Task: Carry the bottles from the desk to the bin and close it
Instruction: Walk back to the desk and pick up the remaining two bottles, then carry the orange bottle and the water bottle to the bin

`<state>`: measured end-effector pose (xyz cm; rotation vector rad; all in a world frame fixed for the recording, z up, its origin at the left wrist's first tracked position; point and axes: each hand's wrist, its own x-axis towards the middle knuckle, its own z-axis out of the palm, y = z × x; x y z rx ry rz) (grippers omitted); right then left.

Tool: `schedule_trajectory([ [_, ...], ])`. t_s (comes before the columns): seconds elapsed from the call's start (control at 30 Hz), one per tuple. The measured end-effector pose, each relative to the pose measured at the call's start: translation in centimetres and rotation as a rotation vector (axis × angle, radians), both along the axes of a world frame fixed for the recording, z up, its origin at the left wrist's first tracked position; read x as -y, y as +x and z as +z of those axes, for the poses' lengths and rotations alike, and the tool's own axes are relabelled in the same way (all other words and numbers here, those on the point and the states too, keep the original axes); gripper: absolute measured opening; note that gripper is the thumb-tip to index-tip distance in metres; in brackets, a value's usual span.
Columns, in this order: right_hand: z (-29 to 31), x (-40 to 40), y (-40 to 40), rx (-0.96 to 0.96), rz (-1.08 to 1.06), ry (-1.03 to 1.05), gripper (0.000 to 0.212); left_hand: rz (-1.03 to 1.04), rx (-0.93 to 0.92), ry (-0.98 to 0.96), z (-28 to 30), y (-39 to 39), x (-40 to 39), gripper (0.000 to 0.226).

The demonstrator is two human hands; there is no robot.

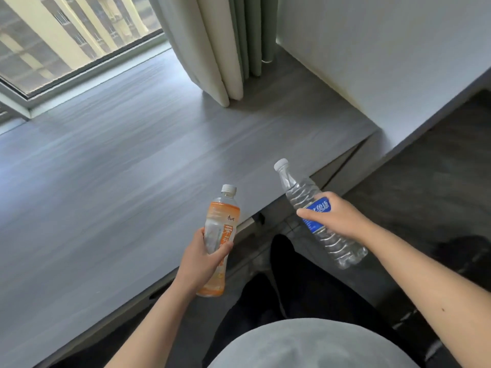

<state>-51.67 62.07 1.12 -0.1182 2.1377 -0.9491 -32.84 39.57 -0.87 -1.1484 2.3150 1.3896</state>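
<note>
Fingers of the left hand are curled round the middle of the orange-labelled bottle, the thumb lying across the label's near face and the other fingertips just showing at its far edge; the bottle stands almost upright in that grip, its white cap above the hand and its orange base below the palm, held over the near edge of the grey desk. Fingers of the right hand wrap the clear water bottle at its blue label, the forefinger stretched along the label's lower edge and the thumb pressed on the upper side. This bottle is tilted, its white cap pointing up and to the left toward the desk's corner, its ribbed base hanging lower right past the wrist, over the dark floor beside the desk. Both bottles are lifted off the desk and held apart from one another. Behind the desk, cream and green curtains hang down to its surface next to a window, and a white wall rises to the right. Below, the person's grey shirt and dark trousers fill the bottom of the view.
</note>
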Motion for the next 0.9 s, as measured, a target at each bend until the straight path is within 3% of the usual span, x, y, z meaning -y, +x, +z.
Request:
schedule_trajectory([
  [0.2,-1.9,-7.5,4.6,0.026,-0.182,0.04,0.064,-0.234,0.063,-0.141,-1.1,1.2,-2.0,0.054],
  [0.3,-3.3,-11.2,6.2,0.045,-0.257,0.09,0.061,-0.337,0.111,-0.204,-1.8,1.5,-3.4,0.047],
  [0.4,-4.5,-14.8,7.7,0.07,-0.331,0.115,0.058,-0.412,0.162,-0.268,-2.4,1.4,-4.8,0.041],
  [0.7,-6.8,-26.3,11.9,0.102,-0.437,0.262,0.046,-0.577,0.344,-0.366,-4.1,-0.2,-10.4,0.052],
  [0.9,-7.9,-31.2,13.8,0.144,-0.544,0.274,0.061,-0.66,0.396,-0.405,-5.0,-1.9,-13.2,0.054],
])
